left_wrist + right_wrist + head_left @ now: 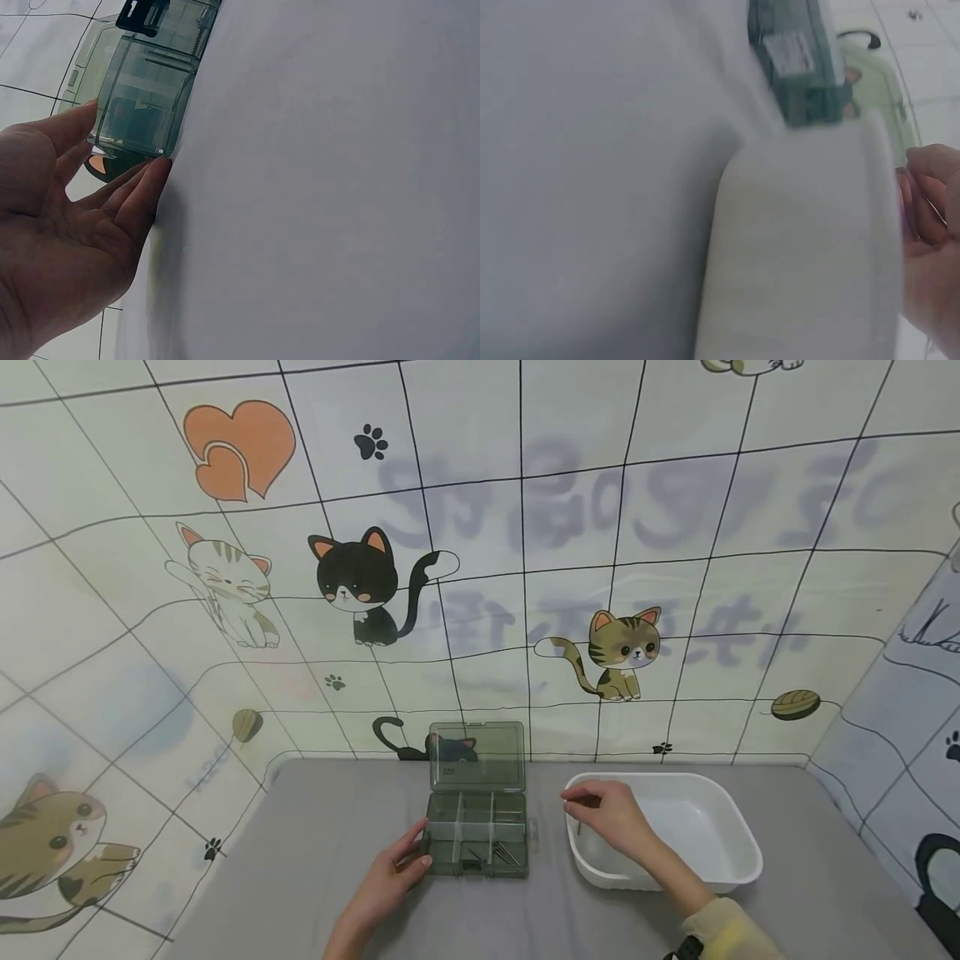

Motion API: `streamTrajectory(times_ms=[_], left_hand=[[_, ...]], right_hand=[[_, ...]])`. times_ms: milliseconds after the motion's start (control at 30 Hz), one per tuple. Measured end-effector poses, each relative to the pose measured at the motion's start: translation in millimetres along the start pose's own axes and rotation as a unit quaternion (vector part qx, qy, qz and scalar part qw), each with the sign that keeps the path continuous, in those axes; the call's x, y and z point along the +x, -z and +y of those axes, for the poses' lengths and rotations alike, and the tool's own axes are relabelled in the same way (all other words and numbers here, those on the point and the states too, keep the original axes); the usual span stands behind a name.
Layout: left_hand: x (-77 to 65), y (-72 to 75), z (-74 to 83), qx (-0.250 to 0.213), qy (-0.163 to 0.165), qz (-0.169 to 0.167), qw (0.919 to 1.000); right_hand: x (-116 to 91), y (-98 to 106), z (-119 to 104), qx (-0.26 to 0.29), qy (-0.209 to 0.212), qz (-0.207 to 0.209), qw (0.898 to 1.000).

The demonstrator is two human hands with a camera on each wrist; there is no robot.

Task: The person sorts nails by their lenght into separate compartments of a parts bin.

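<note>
One box (pixel 476 827), six o'clock; one tray (pixel 690 818), four; my left hand (pixel 393 870), loosely apart, touches the box; my right hand (pixel 613 818) pinches something slim (pixel 579 828).

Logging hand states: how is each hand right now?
Left hand: open, fingers touching the green box.
Right hand: closed, apparently pinching a thin piece.

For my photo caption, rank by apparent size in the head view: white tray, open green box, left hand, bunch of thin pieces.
1. White tray
2. Open green box, lid included
3. Left hand
4. Bunch of thin pieces
</note>
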State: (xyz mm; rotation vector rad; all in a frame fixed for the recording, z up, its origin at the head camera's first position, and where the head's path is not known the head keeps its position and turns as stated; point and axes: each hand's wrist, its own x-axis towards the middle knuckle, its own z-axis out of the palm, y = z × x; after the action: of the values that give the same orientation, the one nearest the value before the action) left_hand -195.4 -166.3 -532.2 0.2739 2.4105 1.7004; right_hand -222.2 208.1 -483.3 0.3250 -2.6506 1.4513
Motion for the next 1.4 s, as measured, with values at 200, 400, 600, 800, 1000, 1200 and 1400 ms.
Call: streamTrajectory(times_ms=[200,400,600,800,1000,1200,1400], left_hand=[[-0.2,-0.4,0.2,-0.010,-0.005,0.000,0.9999],[-2.4,1.2,-1.8,-0.015,0.002,0.003,0.9999],[-2.3,1.9,-3.5,-0.018,0.003,0.001,0.9998],[-2.9,0.9,-2.8,-0.018,-0.006,0.005,0.9998],[-2.3,0.5,-2.0,-0.013,-0.010,0.001,0.9999],[-2.1,-0.1,-1.5,-0.014,-0.011,-0.004,0.9998],[-1.7,-0.6,-0.5,-0.019,-0.011,-0.004,0.9998]], right_hand=[[6.1,12.8,25.6,-0.031,-0.056,0.043,0.997],[10.0,17.3,41.9,-0.034,-0.077,0.046,0.995],[11.8,18.6,47.6,-0.042,-0.078,0.029,0.996],[11.8,16.6,54.6,-0.064,-0.066,-0.017,0.996],[12.1,12.6,58.7,-0.077,-0.059,-0.027,0.995],[11.6,11.4,58.4,-0.088,-0.055,-0.033,0.994],[11.8,11.4,60.5,-0.106,-0.054,-0.039,0.992]])
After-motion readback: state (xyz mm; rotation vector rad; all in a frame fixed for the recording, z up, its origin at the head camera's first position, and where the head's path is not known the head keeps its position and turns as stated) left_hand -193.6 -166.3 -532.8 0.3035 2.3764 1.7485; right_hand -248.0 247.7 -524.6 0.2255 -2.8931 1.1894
